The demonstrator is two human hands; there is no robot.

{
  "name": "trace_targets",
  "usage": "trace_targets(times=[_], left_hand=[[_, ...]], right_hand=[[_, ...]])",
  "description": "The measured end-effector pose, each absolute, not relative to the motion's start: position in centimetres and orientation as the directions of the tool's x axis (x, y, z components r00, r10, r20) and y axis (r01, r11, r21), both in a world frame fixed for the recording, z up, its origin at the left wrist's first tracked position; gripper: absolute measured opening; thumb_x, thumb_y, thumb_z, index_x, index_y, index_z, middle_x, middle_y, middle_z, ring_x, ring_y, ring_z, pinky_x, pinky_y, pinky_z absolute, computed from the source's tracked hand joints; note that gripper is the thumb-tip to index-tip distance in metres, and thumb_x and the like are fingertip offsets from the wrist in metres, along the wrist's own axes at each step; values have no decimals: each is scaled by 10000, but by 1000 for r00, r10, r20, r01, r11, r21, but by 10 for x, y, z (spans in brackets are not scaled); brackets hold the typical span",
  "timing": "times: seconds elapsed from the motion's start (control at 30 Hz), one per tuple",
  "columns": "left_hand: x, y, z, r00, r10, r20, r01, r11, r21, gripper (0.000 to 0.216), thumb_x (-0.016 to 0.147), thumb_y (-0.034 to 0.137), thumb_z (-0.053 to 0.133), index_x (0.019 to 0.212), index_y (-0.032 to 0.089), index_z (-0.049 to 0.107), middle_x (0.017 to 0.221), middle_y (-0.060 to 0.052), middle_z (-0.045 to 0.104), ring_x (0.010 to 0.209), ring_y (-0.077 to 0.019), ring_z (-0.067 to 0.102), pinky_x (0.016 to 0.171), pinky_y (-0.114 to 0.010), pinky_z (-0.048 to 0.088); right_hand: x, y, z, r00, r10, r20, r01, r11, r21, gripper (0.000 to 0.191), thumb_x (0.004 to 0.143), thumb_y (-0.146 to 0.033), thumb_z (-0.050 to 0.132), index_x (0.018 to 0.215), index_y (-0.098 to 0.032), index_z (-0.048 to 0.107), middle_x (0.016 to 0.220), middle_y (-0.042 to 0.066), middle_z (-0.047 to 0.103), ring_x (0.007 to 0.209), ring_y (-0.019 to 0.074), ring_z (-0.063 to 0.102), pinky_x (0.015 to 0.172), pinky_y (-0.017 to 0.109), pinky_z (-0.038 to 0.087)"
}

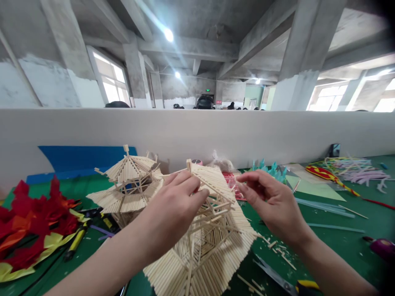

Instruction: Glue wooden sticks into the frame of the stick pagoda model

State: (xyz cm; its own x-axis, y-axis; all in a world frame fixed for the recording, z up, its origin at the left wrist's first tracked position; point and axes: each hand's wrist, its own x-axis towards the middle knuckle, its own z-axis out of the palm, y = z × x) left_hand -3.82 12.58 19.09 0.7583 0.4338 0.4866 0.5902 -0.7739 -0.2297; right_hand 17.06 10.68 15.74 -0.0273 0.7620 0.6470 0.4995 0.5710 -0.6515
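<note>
In the head view, the left hand [173, 205] rests its curled fingers on the upper roof of a wooden-stick pavilion model [210, 242] that stands on the green worktop [339, 242] right in front of the person. The right hand [271, 201] hovers just beside the model's top, thumb and forefinger pinched close together; whether a thin stick sits between them is too small to tell.

The model looks well advanced, as far as I can judge: two tiers of close-laid sticks form the roof, a post stands at the peak, and an open lattice frame shows below the upper tier. Some frame sticks near the middle jut out loose, so fitting appears to remain there. A second stick pavilion [129, 185] to the left, which looks complete, gives a measure of the finished form.

Short stick offcuts [277, 250] lie scattered near the right wrist, with scissors [277, 277] at the lower edge. Red and yellow paper flowers [33, 226] lie far left, coloured pipe cleaners [354, 170] far right. A low white partition [197, 131] backs the worktop; beyond it are concrete beams, ceiling lights and bright windows.
</note>
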Motion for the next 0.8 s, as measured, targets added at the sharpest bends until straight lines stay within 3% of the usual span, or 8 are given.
trace_targets(times=[0.27,0.53,0.8], left_hand=[[-34,116,175,712,409,571,579,-802,-146,255,818,98,368,954,169,572,782,-54,547,766,-195,397,666,-349,315],[-38,120,170,710,460,533,602,-789,-122,284,815,82,377,1007,186,560,835,-58,549,812,-204,399,692,-368,328],[-42,124,165,709,410,573,570,-812,-123,310,803,40,385,1028,182,546,859,-55,557,831,-203,407,707,-368,339]], right_hand=[[162,89,121,-30,695,718,467,645,-605,130,779,-145,537,878,-215,582,764,8,544,629,124,477,530,258,414],[129,87,95,-46,547,836,437,763,-475,346,746,-33,522,1055,-174,589,746,43,549,663,149,535,561,285,479],[122,89,88,5,511,859,430,775,-463,416,731,-14,526,1115,-171,570,777,65,569,696,164,546,586,302,494]])
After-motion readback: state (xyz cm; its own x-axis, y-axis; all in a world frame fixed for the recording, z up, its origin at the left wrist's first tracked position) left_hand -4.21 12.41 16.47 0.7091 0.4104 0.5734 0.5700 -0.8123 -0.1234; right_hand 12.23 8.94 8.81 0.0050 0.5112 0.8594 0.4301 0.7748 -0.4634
